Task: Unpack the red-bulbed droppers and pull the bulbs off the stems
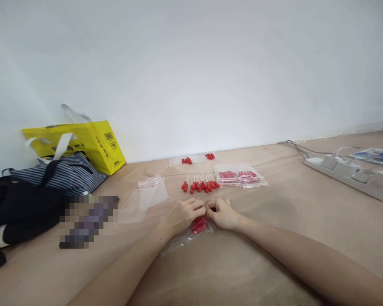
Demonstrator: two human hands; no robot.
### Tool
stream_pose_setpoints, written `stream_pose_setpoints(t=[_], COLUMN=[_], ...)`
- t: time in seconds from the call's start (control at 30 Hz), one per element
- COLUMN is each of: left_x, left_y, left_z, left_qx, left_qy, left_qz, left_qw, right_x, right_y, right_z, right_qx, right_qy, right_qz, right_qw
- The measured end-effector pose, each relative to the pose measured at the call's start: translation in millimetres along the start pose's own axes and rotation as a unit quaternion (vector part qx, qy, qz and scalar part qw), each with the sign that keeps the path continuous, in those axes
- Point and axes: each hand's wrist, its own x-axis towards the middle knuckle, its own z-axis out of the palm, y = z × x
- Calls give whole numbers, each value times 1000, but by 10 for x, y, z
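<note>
a brown sheet-like covering, faintly creased and slightly glossy, spreads over the broad work surface [194, 280] and runs back to a plain, pale grey-white wall [210, 76]. near the middle, a clear plastic bag [199, 225] with red pieces inside lies between the person's hands, its loose end trailing toward the near left. the left hand [188, 212] has its fingers curled in and drawn together on the upper part of this bag; the right hand [221, 213] pinches at the same edge, thumb and fingertips nearly meeting, just beside the left. how firmly either grips cannot be told.

just beyond the hands is a loose row of dropper-like pieces [200, 186], red bulbs toward the person and thin clear stems pointing at the wall. right of them sits a stack of filled zip bags [239, 176], red showing through the plastic. close to the wall, more red-ended pieces [187, 161] rest in two groups on clear plastic. flat zip bags [143, 197] overlap to the left of the row.

along the left side stand a yellow shopping bag [110, 148] with white handles, against the wall, a striped bag [83, 174] before it and a black bag [22, 208] nearer; a dark item [91, 221] beside them is pixelated. at the right lies a white power strip [336, 176] with plugs in it, grey cables [295, 146] behind and a blue-and-white flat packet [375, 156] beyond.
</note>
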Motion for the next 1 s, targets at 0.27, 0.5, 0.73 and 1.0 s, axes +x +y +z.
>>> stream_pose_setpoints(t=[0.27, 0.5, 0.73, 1.0], left_x=[22, -140, -446, -431], left_y=[4, 177, 220, 211], left_z=[-76, -143, -116, -124], left_qx=[-112, -209, -248, -263], left_qy=[48, 36, -25, -18], left_qz=[-52, -215, -208, -248], left_qw=[991, 953, 946, 932], right_x=[80, 48, 26, -11], right_y=[45, 188, 265, 243], right_z=[-153, -133, -254, -344], right_qx=[13, 37, 27, 193], right_qy=[26, 73, -9, -144], right_qz=[98, 33, -191, -166], right_qw=[995, 996, 981, 956])
